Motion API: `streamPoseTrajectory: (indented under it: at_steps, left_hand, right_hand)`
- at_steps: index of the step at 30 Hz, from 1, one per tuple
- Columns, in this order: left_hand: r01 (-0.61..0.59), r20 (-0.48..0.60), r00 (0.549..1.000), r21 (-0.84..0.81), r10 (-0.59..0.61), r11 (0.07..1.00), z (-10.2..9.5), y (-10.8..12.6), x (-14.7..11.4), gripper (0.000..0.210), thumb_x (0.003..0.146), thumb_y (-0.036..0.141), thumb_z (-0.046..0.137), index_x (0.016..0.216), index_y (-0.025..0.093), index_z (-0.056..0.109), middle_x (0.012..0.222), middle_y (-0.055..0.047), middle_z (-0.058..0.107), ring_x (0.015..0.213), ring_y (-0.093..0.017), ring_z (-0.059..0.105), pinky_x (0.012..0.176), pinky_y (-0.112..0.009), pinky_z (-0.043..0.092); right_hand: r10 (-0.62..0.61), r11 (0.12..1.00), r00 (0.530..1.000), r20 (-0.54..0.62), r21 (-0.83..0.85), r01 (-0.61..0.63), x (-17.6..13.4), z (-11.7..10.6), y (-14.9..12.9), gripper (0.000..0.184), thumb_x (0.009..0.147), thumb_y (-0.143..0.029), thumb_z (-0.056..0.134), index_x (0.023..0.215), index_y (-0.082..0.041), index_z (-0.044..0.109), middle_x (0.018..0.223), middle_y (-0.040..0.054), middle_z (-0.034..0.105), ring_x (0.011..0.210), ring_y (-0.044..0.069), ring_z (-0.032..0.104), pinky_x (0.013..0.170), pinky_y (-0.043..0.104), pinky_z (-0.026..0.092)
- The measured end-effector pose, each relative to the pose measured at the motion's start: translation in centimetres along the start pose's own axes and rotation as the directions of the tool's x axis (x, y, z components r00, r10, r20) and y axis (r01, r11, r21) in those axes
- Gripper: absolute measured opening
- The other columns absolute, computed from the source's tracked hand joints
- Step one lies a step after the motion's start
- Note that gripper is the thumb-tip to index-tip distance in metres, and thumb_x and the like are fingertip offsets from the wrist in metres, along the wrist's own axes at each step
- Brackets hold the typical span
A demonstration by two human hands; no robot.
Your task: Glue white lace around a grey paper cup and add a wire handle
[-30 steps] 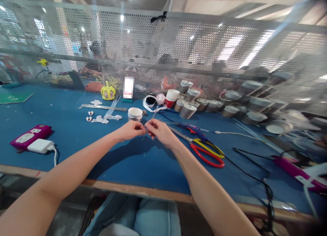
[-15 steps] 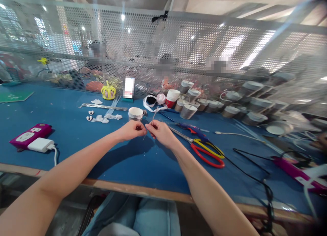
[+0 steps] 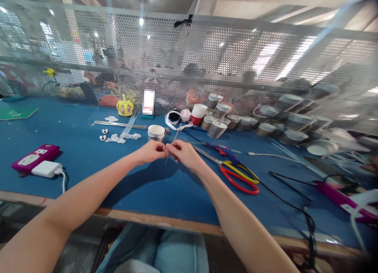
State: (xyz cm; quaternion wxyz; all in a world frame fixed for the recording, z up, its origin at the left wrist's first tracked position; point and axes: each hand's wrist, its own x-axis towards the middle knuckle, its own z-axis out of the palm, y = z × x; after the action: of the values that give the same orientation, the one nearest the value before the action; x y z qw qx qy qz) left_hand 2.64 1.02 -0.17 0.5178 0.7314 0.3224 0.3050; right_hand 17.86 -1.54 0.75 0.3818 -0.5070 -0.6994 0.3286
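My left hand and my right hand meet fingertip to fingertip above the blue tabletop, both closed in a pinch. A thin wire passes between the fingers, its upper end sticking up past my right hand and a short tail showing below. The fingers hide its middle. Just behind my left hand stands a white-rimmed cup, its lower part covered by that hand. Scissors with red and yellow handles lie right of my right hand, beside a blue glue gun.
Several wrapped cups crowd the back right near a perforated metal screen. Ribbon, a phone and a yellow crown-shaped piece stand behind. Purple power strips lie at both sides; a black cable trails right.
Both hands keep their pinch on the wire. The right fingertips have shifted slightly left, closer to the left ones. Objects on the table stay put.
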Motion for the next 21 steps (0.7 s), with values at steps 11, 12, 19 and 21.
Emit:
streamPoseTrajectory:
  at_steps: [11, 12, 19, 21]
  left_hand:
    - [0.008, 0.033, 0.999, 0.000, -0.008, 1.000, -0.46, 0.14, 0.11, 0.021, 0.064, 0.032, 0.057, 0.064, 0.011, 0.054, 0.053, 0.005, 0.043, 0.048, -0.005, 0.033, 0.047, -0.021, 0.024]
    - [-0.005, 0.026, 1.000, 0.017, 0.005, 1.000, -0.47, 0.03, 0.17, 0.021, 0.064, 0.032, 0.056, 0.064, 0.011, 0.054, 0.055, 0.004, 0.045, 0.049, -0.005, 0.035, 0.048, -0.021, 0.026]
    - [-0.051, -0.024, 0.998, 0.142, 0.055, 0.989, -0.44, -0.40, 0.35, 0.018, 0.064, 0.029, 0.055, 0.064, 0.011, 0.054, 0.059, 0.002, 0.051, 0.054, -0.007, 0.043, 0.053, -0.021, 0.033]
    - [-0.051, -0.031, 0.998, 0.149, 0.056, 0.988, -0.40, -0.33, 0.30, 0.018, 0.064, 0.029, 0.055, 0.063, 0.011, 0.054, 0.058, 0.002, 0.051, 0.053, -0.007, 0.042, 0.052, -0.021, 0.033]
  right_hand:
    - [-0.028, 0.999, 1.000, -0.004, 0.023, 0.028, 0.24, -0.36, 0.14, 0.024, 0.075, -0.040, 0.051, 0.065, -0.018, 0.045, 0.050, -0.0053, 0.046, 0.042, 0.007, 0.042, 0.042, 0.021, 0.036]
    - [-0.033, 0.999, 0.999, -0.006, -0.001, 0.033, 0.21, -0.36, 0.11, 0.024, 0.075, -0.039, 0.050, 0.065, -0.018, 0.045, 0.050, -0.0054, 0.046, 0.042, 0.008, 0.042, 0.042, 0.021, 0.036]
    - [-0.040, 0.989, 0.998, -0.040, -0.143, 0.034, 0.12, -0.31, -0.27, 0.021, 0.077, -0.034, 0.048, 0.063, -0.019, 0.045, 0.046, -0.0052, 0.046, 0.040, 0.009, 0.044, 0.043, 0.022, 0.036]
    - [-0.038, 0.985, 0.998, -0.052, -0.168, 0.029, 0.11, -0.28, -0.37, 0.021, 0.077, -0.034, 0.048, 0.062, -0.019, 0.046, 0.045, -0.0051, 0.046, 0.040, 0.010, 0.045, 0.044, 0.023, 0.035]
